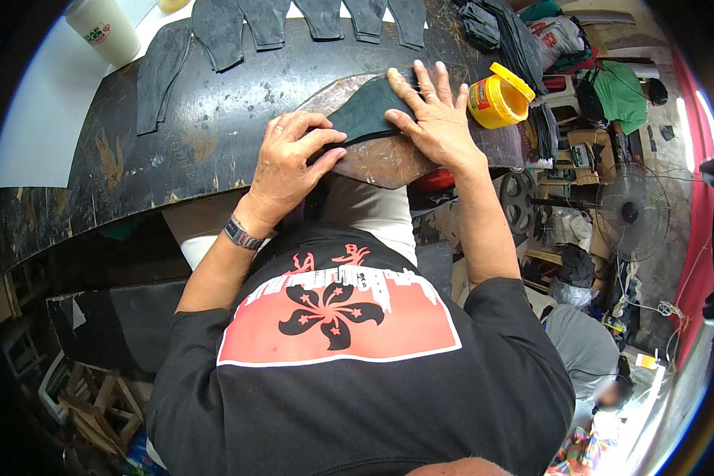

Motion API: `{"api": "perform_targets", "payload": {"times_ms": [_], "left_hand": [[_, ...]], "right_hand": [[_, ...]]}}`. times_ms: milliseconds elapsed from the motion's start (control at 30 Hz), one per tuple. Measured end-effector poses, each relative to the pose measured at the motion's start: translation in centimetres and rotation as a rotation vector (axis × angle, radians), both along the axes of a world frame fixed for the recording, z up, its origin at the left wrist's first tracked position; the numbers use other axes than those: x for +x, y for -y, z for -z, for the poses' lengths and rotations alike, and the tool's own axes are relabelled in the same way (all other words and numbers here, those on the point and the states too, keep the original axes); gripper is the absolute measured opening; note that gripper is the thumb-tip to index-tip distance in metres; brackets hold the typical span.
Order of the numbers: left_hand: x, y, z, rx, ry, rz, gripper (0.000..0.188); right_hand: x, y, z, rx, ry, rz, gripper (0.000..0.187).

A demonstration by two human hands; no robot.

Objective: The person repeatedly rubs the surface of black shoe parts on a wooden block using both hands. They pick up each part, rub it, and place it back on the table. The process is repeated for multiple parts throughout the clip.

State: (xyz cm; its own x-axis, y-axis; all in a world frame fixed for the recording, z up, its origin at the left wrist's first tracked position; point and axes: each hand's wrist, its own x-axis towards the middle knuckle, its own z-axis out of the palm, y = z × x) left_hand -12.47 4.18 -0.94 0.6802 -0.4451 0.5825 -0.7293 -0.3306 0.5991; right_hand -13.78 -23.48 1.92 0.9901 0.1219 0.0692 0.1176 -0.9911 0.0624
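A dark, greenish-black leather-like piece [362, 111] lies on a worn brown board [389, 165] at the table's near edge. My left hand [295, 152] has its fingers bent and its thumb and forefinger pinched at the piece's left, pointed end. Flat over the right end, my right hand [436, 117] rests with its fingers spread, pressing the piece against the board. Just right of that hand stands an open yellow jar [496, 105], its yellow lid [513, 80] tipped up. What lies under my right palm is hidden.
Similar dark pieces lie in a row along the far side of the dark table [214, 151]: one is a long piece [163, 75]. A white container [103, 32] stands far left. Stacked dark material [516, 40], a fan [629, 211] and two other people are on the right.
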Motion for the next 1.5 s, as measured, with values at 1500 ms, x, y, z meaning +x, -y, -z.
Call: {"api": "perform_targets", "payload": {"times_ms": [1500], "left_hand": [[8.8,0.9,-2.6,0.265,-0.106,0.294,0.024]], "right_hand": [[-5.4,-4.5,-1.5,0.648,-0.024,-0.208,0.046]]}}
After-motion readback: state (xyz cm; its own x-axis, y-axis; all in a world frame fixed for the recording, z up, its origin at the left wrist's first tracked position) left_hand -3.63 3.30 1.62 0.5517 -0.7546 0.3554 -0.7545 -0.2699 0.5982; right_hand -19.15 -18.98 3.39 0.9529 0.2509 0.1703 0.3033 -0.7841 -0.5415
